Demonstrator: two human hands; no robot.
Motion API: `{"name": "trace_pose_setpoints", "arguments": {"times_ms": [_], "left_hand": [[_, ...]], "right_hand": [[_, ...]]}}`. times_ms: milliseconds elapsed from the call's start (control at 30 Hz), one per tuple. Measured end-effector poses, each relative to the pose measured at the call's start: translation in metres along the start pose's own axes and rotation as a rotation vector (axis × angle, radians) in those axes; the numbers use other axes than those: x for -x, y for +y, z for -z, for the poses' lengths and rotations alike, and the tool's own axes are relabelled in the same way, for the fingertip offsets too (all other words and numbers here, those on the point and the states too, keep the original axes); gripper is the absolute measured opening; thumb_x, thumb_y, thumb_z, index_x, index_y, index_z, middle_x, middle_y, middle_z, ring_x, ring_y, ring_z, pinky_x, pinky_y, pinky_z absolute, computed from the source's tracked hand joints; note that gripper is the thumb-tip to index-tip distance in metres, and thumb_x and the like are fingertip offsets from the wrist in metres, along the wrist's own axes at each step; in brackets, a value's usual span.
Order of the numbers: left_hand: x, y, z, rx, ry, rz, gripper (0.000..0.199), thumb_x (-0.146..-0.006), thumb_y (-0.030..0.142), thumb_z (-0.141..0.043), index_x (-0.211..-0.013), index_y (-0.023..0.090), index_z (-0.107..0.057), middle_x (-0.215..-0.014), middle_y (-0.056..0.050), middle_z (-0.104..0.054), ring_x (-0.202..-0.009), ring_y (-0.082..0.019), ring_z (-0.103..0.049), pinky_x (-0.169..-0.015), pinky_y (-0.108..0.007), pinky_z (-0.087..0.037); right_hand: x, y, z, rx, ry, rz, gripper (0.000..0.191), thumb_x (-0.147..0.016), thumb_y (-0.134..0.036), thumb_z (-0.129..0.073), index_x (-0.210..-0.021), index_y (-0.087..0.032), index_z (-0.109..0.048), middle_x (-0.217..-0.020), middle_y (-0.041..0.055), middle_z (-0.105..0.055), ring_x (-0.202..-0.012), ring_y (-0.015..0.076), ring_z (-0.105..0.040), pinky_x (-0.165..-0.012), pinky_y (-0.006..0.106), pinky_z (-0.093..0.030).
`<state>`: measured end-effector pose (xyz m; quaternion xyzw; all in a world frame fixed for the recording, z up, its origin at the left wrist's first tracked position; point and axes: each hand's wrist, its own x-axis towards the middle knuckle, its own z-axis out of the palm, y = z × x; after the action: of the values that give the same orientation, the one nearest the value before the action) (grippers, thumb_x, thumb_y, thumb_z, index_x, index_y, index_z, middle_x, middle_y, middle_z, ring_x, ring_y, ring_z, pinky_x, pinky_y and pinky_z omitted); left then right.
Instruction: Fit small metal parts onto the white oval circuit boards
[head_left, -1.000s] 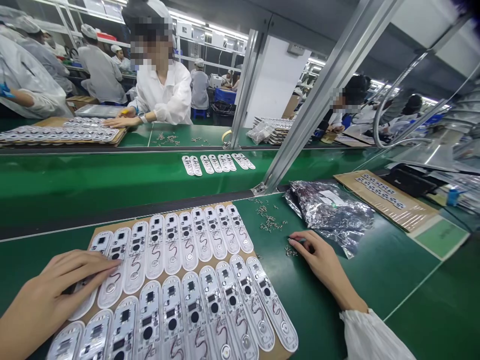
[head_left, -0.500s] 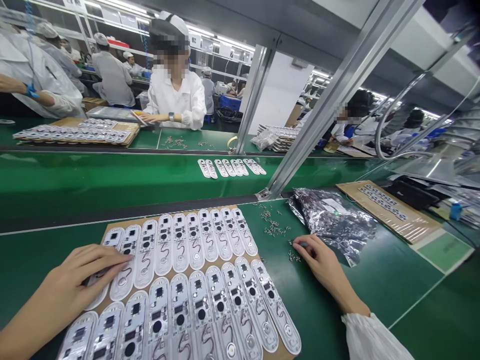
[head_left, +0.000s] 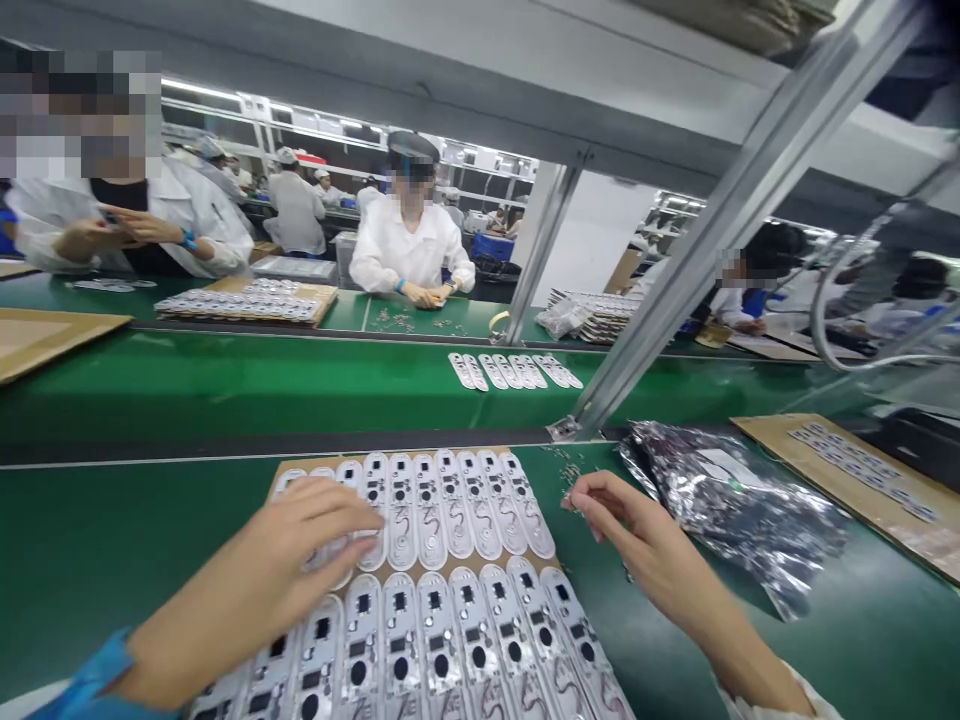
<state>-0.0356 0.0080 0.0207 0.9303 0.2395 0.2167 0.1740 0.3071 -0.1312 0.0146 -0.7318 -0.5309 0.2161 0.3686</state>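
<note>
Two rows of white oval-ended casings (head_left: 439,620) with circuit boards and thin wires lie on a brown cardboard sheet (head_left: 420,582). My left hand (head_left: 281,560) hovers over the left end of the upper row, thumb and fingers apart, and nothing shows between them. Past the sheet's right side, my right hand (head_left: 626,530) is at a scatter of small metal parts (head_left: 571,470) on the green table. Its thumb and index finger are pinched together; anything between them is too small to make out.
A crumpled silvery bag (head_left: 742,500) lies right of my right hand, near another cardboard sheet (head_left: 847,470) with boards. A slanted metal post (head_left: 675,250) rises behind. Beyond the green strip holding several casings (head_left: 514,371), people in white work.
The view has shifted, so the scene sits lower and further right. My left hand has moved rightward along the upper row. My right hand has shifted to the parts nearer the casings.
</note>
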Motion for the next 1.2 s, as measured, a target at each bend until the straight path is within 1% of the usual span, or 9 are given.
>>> {"name": "trace_pose_setpoints", "arguments": {"times_ms": [67, 133, 267, 467, 600, 667, 833, 967, 1200], "left_hand": [[-0.019, 0.029, 0.006, 0.030, -0.033, -0.029, 0.019, -0.098, 0.034, -0.054, -0.113, 0.031, -0.065, -0.112, 0.001, -0.070, -0.104, -0.021, -0.063, -0.089, -0.036, -0.052], [-0.035, 0.047, 0.008, 0.073, 0.038, -0.067, 0.017, -0.096, 0.029, -0.057, -0.111, 0.027, -0.065, -0.110, 0.000, -0.070, -0.103, -0.021, -0.063, -0.092, -0.037, -0.051], [-0.050, 0.048, 0.008, 0.230, 0.147, -0.005, 0.024, -0.091, 0.023, -0.064, -0.115, 0.027, -0.065, -0.111, 0.001, -0.072, -0.104, -0.018, -0.065, -0.091, -0.034, -0.052], [-0.054, 0.028, 0.010, 0.599, 0.137, 0.166, 0.014, -0.086, 0.016, -0.066, -0.098, 0.020, -0.072, -0.091, -0.001, -0.077, -0.085, -0.015, -0.072, -0.081, -0.027, -0.059], [-0.055, 0.023, 0.018, 0.612, 0.101, 0.144, 0.010, -0.083, 0.018, -0.070, -0.092, 0.019, -0.074, -0.085, -0.001, -0.077, -0.079, -0.015, -0.072, -0.077, -0.027, -0.058], [-0.055, 0.021, 0.023, 0.636, 0.061, 0.155, 0.008, -0.083, 0.018, -0.071, -0.090, 0.018, -0.075, -0.085, -0.002, -0.076, -0.079, -0.015, -0.071, -0.077, -0.027, -0.058], [-0.055, 0.014, 0.029, 0.805, -0.024, 0.210, 0.010, -0.082, 0.025, -0.073, -0.089, 0.019, -0.073, -0.092, -0.004, -0.075, -0.088, -0.017, -0.070, -0.080, -0.030, -0.056], [-0.053, 0.009, 0.030, 0.910, -0.061, 0.195, 0.019, -0.080, 0.032, -0.077, -0.090, 0.019, -0.069, -0.092, -0.004, -0.071, -0.091, -0.017, -0.067, -0.079, -0.030, -0.054], [-0.046, -0.009, 0.050, 0.981, -0.187, 0.137, 0.019, -0.083, 0.030, -0.073, -0.097, 0.019, -0.066, -0.095, -0.003, -0.070, -0.094, -0.016, -0.067, -0.086, -0.029, -0.053]], "right_hand": [[-0.011, -0.037, -0.017, -0.108, -0.148, 0.058, 0.039, -0.096, -0.060, -0.042, -0.089, -0.024, -0.057, -0.078, 0.0023, -0.055, -0.065, 0.0166, -0.049, -0.059, 0.029, -0.042], [-0.021, -0.069, -0.033, -0.183, -0.273, 0.119, 0.039, -0.096, -0.060, -0.043, -0.090, -0.024, -0.057, -0.079, 0.0018, -0.054, -0.067, 0.0160, -0.049, -0.059, 0.027, -0.042], [-0.033, -0.103, -0.058, -0.245, -0.353, 0.208, 0.037, -0.097, -0.058, -0.044, -0.091, -0.023, -0.057, -0.081, 0.0009, -0.052, -0.071, 0.0159, -0.048, -0.062, 0.026, -0.041], [-0.041, -0.106, -0.076, -0.268, -0.377, 0.204, 0.035, -0.096, -0.057, -0.047, -0.088, -0.024, -0.059, -0.081, 0.0003, -0.056, -0.072, 0.0161, -0.049, -0.061, 0.027, -0.040], [-0.042, -0.105, -0.082, -0.257, -0.365, 0.186, 0.033, -0.094, -0.057, -0.051, -0.096, -0.026, -0.062, -0.093, 0.0028, -0.063, -0.085, 0.0206, -0.056, -0.073, 0.031, -0.044], [-0.041, -0.105, -0.083, -0.223, -0.348, 0.206, 0.032, -0.094, -0.057, -0.052, -0.098, -0.027, -0.064, -0.092, 0.0030, -0.064, -0.084, 0.0210, -0.057, -0.072, 0.032, -0.044], [-0.035, -0.108, -0.080, -0.102, -0.264, 0.333, 0.030, -0.095, -0.053, -0.050, -0.093, -0.028, -0.067, -0.085, 0.0028, -0.064, -0.075, 0.0199, -0.057, -0.065, 0.031, -0.044], [-0.030, -0.114, -0.079, -0.021, -0.164, 0.483, 0.029, -0.097, -0.049, -0.050, -0.086, -0.028, -0.066, -0.083, 0.0027, -0.064, -0.073, 0.0195, -0.059, -0.063, 0.031, -0.045], [-0.034, -0.140, -0.088, 0.118, -0.131, 0.669, 0.020, -0.100, -0.037, -0.047, -0.088, -0.026, -0.059, -0.081, 0.0010, -0.060, -0.065, 0.0156, -0.055, -0.057, 0.027, -0.043]]}}
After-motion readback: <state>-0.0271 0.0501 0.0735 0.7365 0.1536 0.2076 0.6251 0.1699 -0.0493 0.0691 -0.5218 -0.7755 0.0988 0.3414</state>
